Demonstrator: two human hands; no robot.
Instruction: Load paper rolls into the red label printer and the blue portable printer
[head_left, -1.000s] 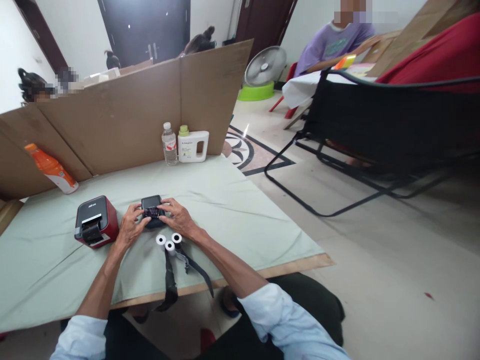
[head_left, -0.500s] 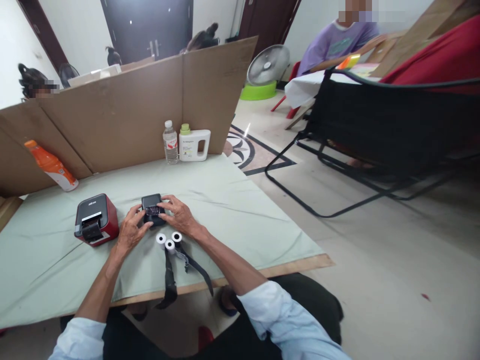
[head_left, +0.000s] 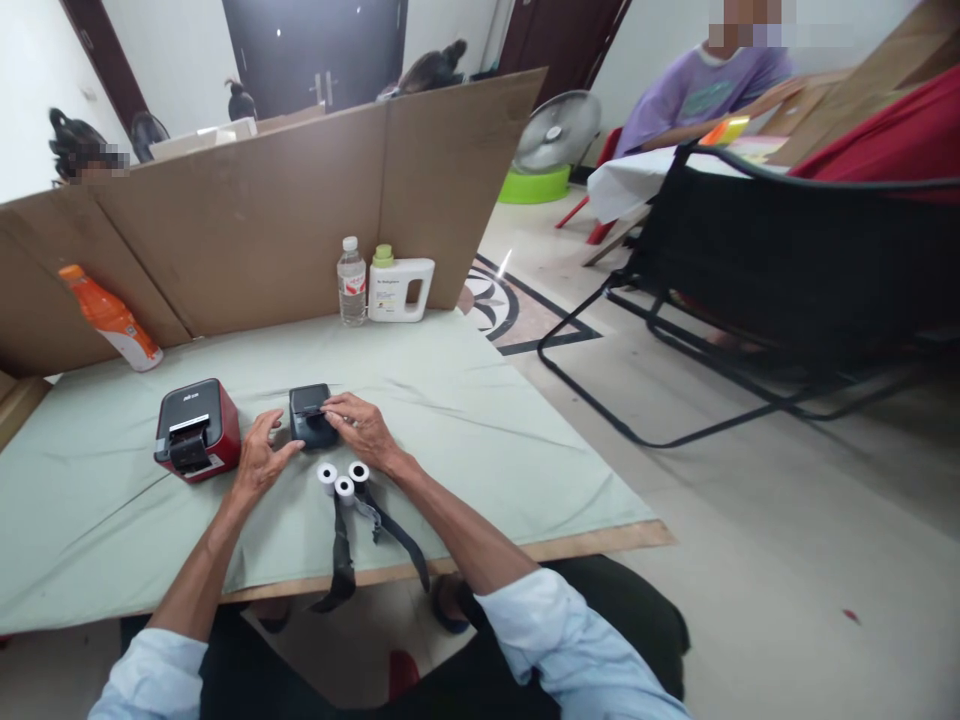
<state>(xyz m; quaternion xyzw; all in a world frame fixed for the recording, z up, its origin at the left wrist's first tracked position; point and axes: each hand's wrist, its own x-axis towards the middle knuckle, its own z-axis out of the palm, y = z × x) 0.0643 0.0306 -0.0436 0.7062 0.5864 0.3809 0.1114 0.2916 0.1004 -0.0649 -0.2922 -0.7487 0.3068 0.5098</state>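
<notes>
A small black printer [head_left: 309, 398] sits on the cloth between my hands. My right hand [head_left: 360, 425] is at its right side, with thumb and fingers pinched together on a dark strip [head_left: 318, 417] at the middle of its top. Just left of the printer, my left hand [head_left: 261, 458] is open, its fingers curved and apart and its thumb close to the printer's near left corner. Three small white rolls [head_left: 344, 489] stand close together in front of the printer. Dark strips [head_left: 342, 550] trail from them toward the near table edge.
A larger red and black printer [head_left: 198, 430] stands to the left. At the back are an orange bottle [head_left: 112, 318], a clear water bottle [head_left: 352, 285] and a white jug [head_left: 401, 290] before a cardboard screen [head_left: 277, 220]. A black folding chair [head_left: 780, 270] is at right; a seated person [head_left: 705, 95] is beyond.
My left fingers have come off the black printer and opened. My right fingers have shifted on the printer's top, where the shiny piece has given way to a dark strip. The view has moved slightly.
</notes>
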